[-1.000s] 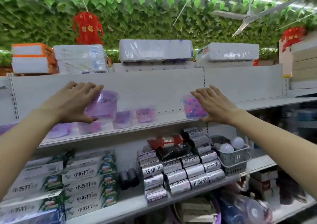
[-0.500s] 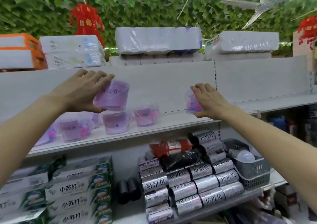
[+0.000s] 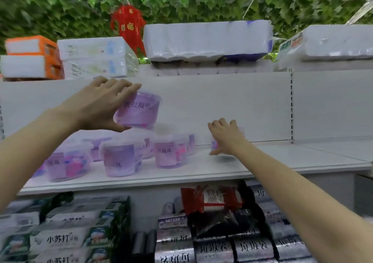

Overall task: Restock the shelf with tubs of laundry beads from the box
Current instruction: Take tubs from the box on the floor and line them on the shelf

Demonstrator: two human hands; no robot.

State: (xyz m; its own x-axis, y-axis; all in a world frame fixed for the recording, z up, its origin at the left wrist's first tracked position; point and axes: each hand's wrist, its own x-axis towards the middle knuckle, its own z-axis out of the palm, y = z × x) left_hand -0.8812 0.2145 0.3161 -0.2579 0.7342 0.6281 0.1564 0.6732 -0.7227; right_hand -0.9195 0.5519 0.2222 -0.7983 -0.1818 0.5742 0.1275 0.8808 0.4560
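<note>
**restock_newbie:** Two tubs at once. Any tips for landing them?

**aisle9:** Level them first, I'd say. Your left hand [image 3: 101, 105] has fingers and thumb wrapped round the purple tub [image 3: 139, 109], which is up in the air and tilted, right above the row of tubs [image 3: 121, 158] on the shelf [image 3: 262, 162]. Set down crooked on a lid, it'd probably slide and knock the neighbours. Square it up, label out, then lower it.

**restock_newbie:** And the other side?

**aisle9:** Your right hand [image 3: 226, 137] is lower, arm stretched out to the bare board just right of the row. The fingers are curled over the second tub [image 3: 215, 144], thumb down near the shelf. The tub's mostly hidden, so I can't tell if its base is down yet.
</note>
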